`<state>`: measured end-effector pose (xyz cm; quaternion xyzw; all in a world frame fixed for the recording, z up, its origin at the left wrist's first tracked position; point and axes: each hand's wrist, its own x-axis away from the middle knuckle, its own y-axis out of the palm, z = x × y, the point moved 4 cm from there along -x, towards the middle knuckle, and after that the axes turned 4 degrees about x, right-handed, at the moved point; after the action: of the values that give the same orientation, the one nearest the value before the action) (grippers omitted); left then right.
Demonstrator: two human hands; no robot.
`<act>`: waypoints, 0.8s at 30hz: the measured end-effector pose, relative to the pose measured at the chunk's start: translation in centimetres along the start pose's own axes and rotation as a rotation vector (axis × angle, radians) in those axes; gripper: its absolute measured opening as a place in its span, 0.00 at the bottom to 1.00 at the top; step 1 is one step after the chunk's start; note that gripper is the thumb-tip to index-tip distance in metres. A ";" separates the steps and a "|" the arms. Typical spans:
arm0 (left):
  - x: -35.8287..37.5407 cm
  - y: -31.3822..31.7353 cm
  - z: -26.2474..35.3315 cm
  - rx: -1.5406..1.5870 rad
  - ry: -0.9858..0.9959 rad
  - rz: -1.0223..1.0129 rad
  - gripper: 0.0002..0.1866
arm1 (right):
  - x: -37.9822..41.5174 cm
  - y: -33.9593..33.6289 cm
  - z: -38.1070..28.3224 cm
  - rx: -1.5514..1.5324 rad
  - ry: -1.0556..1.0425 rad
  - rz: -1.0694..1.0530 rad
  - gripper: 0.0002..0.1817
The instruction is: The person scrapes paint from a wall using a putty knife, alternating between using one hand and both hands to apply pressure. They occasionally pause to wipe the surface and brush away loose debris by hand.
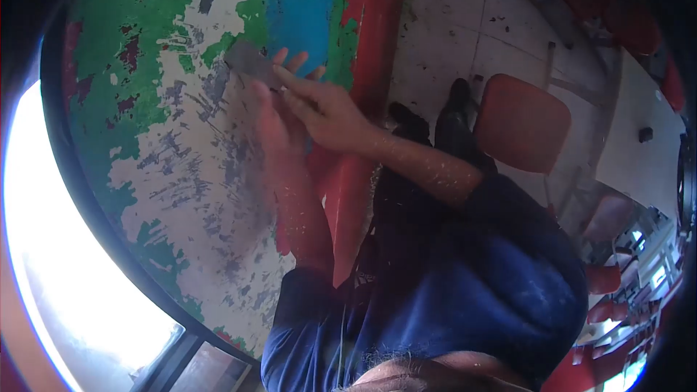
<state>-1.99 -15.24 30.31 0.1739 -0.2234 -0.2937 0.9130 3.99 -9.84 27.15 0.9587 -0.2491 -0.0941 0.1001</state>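
A scraper with a flat grey blade [250,60] lies against a painted surface [196,112], where flaking green and blue paint gives way to patchy white and grey. My right hand [330,114] is closed around its handle end, one finger stretched along it toward the blade. From below, my left hand [278,122] meets the same tool, its thumb by the near edge of the blade and its fingertips showing beyond. The handle itself is mostly hidden by my hands. Pale flecks dot both forearms.
A red painted edge [377,36] borders the surface on the right. Beyond it are a tiled floor [443,36], a reddish-brown chair seat [523,123] and a pale table [639,138]. A bright window [65,247] lies along the left.
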 end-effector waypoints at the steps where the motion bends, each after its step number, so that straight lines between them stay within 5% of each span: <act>1: -0.5 -0.9 0.6 -0.078 -0.034 0.074 0.26 | 0.2 0.7 -0.3 -0.010 -0.005 0.038 0.24; 8: -2.0 -1.7 3.0 -0.356 0.036 0.222 0.15 | -0.1 1.8 -0.1 -0.175 0.125 0.068 0.20; 11: -2.8 -1.4 3.1 -0.195 -0.028 0.262 0.14 | 0.3 2.1 0.1 -0.118 0.147 0.215 0.14; 14: -2.1 -2.3 1.9 -0.059 -0.055 0.287 0.13 | 1.5 1.7 0.6 -0.081 0.167 0.117 0.09; 24: -3.0 -2.0 2.7 -0.157 0.014 0.329 0.14 | 0.4 1.8 0.3 -0.041 0.152 0.096 0.05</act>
<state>-6.48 -15.37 30.77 0.0651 -0.2186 -0.1556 0.9611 3.48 -11.63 27.23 0.9477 -0.2845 -0.0210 0.1429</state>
